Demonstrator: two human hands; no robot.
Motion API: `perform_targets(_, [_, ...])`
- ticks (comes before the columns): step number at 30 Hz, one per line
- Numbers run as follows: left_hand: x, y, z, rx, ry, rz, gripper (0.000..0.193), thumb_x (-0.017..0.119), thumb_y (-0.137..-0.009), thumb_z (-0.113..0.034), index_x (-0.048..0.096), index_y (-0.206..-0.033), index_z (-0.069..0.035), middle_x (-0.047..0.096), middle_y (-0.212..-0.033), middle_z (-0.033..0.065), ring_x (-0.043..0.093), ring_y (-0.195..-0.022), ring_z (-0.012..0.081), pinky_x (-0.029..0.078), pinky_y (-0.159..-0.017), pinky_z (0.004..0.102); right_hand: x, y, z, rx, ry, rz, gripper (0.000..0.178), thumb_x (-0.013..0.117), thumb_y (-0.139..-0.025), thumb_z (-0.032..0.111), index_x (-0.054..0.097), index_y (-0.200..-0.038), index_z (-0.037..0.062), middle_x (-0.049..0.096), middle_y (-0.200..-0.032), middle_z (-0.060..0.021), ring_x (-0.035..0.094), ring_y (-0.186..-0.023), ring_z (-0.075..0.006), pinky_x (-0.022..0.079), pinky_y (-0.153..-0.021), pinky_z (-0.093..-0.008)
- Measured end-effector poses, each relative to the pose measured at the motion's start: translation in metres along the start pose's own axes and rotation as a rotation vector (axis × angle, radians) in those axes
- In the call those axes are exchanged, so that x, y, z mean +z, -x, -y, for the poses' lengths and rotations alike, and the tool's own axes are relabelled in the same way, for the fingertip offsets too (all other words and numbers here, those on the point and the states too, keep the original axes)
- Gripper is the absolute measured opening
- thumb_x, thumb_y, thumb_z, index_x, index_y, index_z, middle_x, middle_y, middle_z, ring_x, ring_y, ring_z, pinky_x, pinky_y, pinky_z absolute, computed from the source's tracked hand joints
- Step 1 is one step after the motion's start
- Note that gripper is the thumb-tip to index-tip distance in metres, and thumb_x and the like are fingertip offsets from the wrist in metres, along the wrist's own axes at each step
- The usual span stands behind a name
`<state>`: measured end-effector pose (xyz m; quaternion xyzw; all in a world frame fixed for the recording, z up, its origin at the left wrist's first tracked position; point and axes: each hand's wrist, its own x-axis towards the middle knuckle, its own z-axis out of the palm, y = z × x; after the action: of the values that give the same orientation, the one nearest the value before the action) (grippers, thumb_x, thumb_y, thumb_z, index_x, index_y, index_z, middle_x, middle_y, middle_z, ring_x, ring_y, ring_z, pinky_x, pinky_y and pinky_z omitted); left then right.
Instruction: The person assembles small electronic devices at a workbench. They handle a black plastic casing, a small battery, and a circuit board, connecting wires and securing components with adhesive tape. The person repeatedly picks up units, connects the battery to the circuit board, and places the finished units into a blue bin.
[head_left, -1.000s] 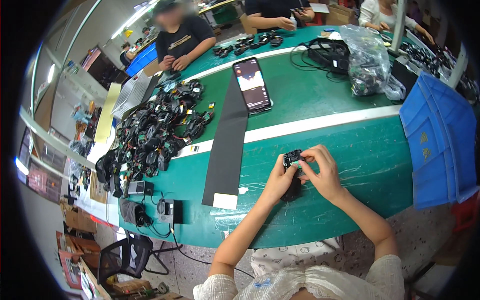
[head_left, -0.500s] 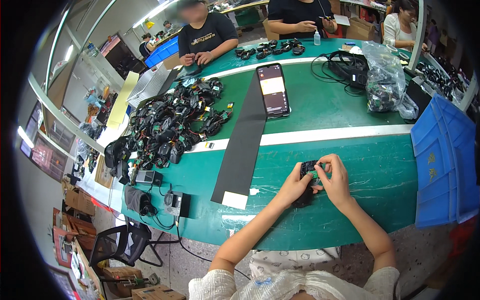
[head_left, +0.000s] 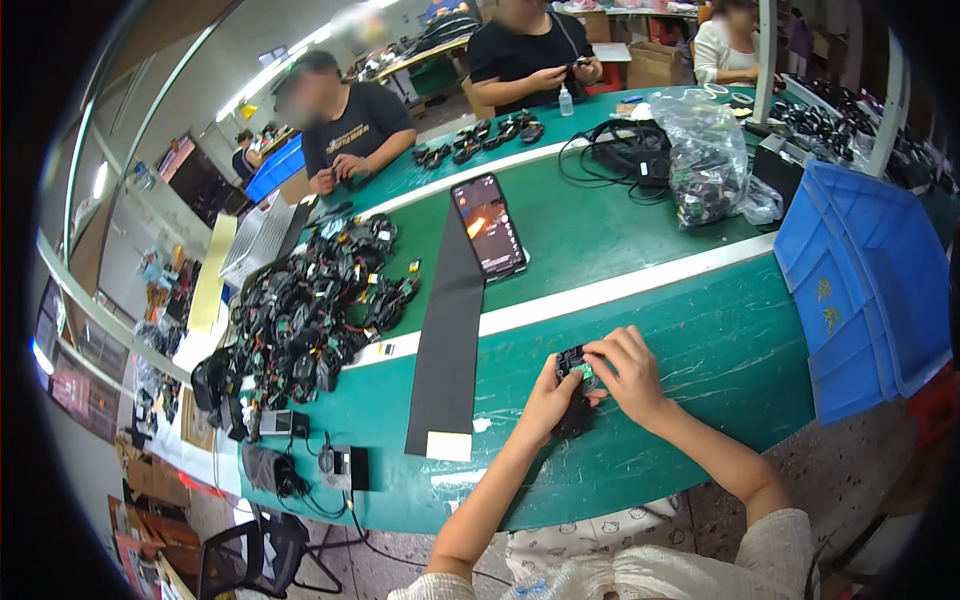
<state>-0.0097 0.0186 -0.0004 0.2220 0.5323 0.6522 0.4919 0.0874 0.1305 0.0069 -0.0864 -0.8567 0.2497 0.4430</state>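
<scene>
Since I am holding the black housing (head_left: 567, 360) over the near part of the green counter (head_left: 700, 335) with nothing but my fingers, slipping is the first trouble I would look out for. My left hand (head_left: 546, 402) is closed around the housing's left side, with its thumb across the front near the green circuit board (head_left: 585, 371). My right hand (head_left: 628, 380) meets it from the other side, fingers bent and tips at the board's right; whether they pinch it or merely touch it, I cannot tell. If the left thumb eased off while the right fingertips pushed, the housing could twist and the board could tip or jump out of line. Too hard a press at one edge might bend the board or strain anything fixed beneath it, and my own fingers cover much of that spot, so a fault there could go unnoticed. Below them a dark piece (head_left: 574, 420) shows against the counter; if it is joined to the housing, which I cannot make out, a tug on it might pull my grip askew. The lit phone (head_left: 489, 228) by the far end of the dark strip (head_left: 445, 350) could draw my eyes away, and anything dropped among the pile of black parts (head_left: 310, 310) to my left would be hard to find.
</scene>
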Motion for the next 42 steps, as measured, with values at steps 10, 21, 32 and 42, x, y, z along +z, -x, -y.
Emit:
perform_targets(10, [-0.004, 0.000, -0.002, 0.003, -0.064, -0.019, 0.017, 0.041, -0.093, -0.008, 0.041, -0.109, -0.003, 0.058, -0.088, 0.0110, 0.063, -0.070, 0.0176, 0.054, -0.062, 0.0277, -0.002, 0.005, 0.011, 0.069, -0.069, 0.012, 0.018, 0.059, -0.080, 0.005, 0.061, -0.097, 0.0015, 0.050, -0.082, -0.0096, 0.048, -0.078, -0.0262, 0.041, -0.068, -0.0360])
perform_targets(21, [0.004, -0.001, -0.005, 0.023, -0.128, 0.014, 0.021, 0.044, -0.092, -0.010, 0.042, -0.111, -0.003, 0.054, -0.090, 0.0055, 0.057, -0.075, 0.0094, 0.049, -0.062, 0.0232, 0.000, 0.006, 0.008, 0.088, -0.142, -0.010, 0.021, 0.059, -0.077, 0.000, 0.053, -0.097, -0.0001, 0.050, -0.082, -0.0094, 0.045, -0.072, -0.0225, 0.040, -0.065, -0.0326])
perform_targets(32, [0.002, -0.006, -0.004, 0.098, -0.041, -0.077, 0.026, 0.044, -0.090, -0.008, 0.040, -0.115, -0.003, 0.055, -0.088, 0.0082, 0.059, -0.062, 0.0111, 0.050, -0.055, 0.0241, 0.004, 0.002, 0.011, 0.146, -0.170, 0.038, 0.017, 0.063, -0.075, 0.000, 0.050, -0.086, 0.0015, 0.047, -0.079, -0.0079, 0.043, -0.070, -0.0204, 0.038, -0.065, -0.0316])
perform_targets(42, [0.000, 0.004, 0.016, 0.274, -0.022, -0.034, 0.044, 0.034, -0.085, 0.003, 0.034, -0.126, -0.014, 0.050, -0.101, 0.0101, 0.059, -0.062, 0.0112, 0.052, -0.054, 0.0238, 0.007, 0.020, 0.000, 0.314, -0.212, 0.124, 0.012, 0.057, -0.084, 0.003, 0.045, -0.084, 0.0017, 0.043, -0.077, -0.0033, 0.041, -0.068, -0.0112, 0.036, -0.063, -0.0250])
